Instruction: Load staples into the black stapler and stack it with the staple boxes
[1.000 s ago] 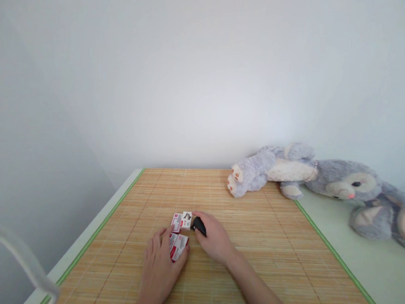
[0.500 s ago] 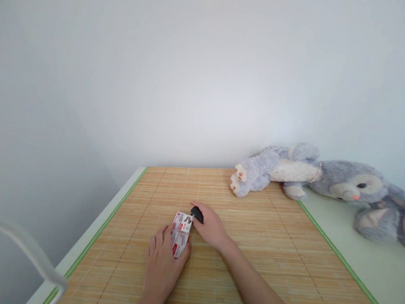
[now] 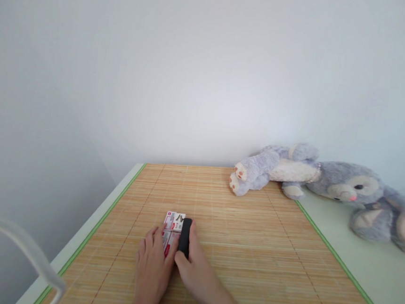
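Reached in low over the straw mat point(image 3: 250, 251), rested the left hand point(image 3: 153, 263) back up with fingers a bit spread on the small red and white boxes point(image 3: 174, 222), and pinched the long black thing point(image 3: 185, 238) just beside them between the right hand point(image 3: 194, 265)'s thumb and fingers.

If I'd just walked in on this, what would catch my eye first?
Probably the big grey plush toy, lying on its side at the far right, its feet on the bamboo mat and its head beyond the mat's edge. Next, the small red-and-white boxes near the mat's middle, under the left hand, with the right hand holding a black object beside them.
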The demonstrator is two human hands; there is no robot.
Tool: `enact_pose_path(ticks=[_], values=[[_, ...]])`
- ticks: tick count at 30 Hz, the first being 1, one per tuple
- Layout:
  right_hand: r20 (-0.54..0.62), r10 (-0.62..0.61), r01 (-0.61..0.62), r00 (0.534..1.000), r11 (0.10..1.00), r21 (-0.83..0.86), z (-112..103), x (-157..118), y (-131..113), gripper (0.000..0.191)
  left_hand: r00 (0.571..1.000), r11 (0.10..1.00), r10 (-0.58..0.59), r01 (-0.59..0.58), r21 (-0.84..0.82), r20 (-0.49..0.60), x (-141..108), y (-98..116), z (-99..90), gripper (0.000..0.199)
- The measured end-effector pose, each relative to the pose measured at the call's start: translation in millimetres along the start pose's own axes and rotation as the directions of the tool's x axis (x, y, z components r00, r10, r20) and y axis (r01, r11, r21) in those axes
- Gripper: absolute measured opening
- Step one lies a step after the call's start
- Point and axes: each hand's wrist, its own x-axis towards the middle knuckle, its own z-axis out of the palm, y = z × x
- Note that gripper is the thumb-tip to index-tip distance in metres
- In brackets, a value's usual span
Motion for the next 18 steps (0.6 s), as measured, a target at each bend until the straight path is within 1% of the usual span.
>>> enact_pose_path(ticks=[3,5,7,10,14,18], values=[[0.147,-0.105,0.115,0.984,0.991,-0.067,-16.3,-12.8,-9.2,0.108,1.0,0.999,-0.007,0.006,-0.033,-0.013,1.2,-2.5,-1.0,0.045],[0.184,-0.155,0.183,0.971,0.972,-0.147,-25.1,-14.8,-9.6,0.108,0.999,0.999,-0.035,0.034,-0.038,-0.024,2.0,-4.2,-1.2,0.046],[0.187,-0.175,0.213,0.967,0.955,-0.209,-27.5,-12.2,-6.7,0.102,0.999,0.999,-0.045,0.044,-0.023,-0.029,2.7,-7.5,-1.4,0.046],[0.197,-0.2,0.245,0.96,0.939,-0.241,-20.1,-2.2,-1.7,0.096,0.997,0.999,-0.053,0.053,0.01,-0.054,4.7,-17.9,-3.6,0.046],[0.23,-0.22,0.285,0.948,0.908,-0.308,-4.6,14.2,-2.4,0.095,0.996,0.998,-0.055,0.057,0.034,-0.067,11.0,-41.5,-10.0,0.044],[0.258,-0.25,0.329,0.933,0.883,-0.334,6.0,21.9,-7.4,0.084,0.993,0.993,-0.108,0.11,0.045,-0.052,17.7,-62.1,-16.3,0.046]])
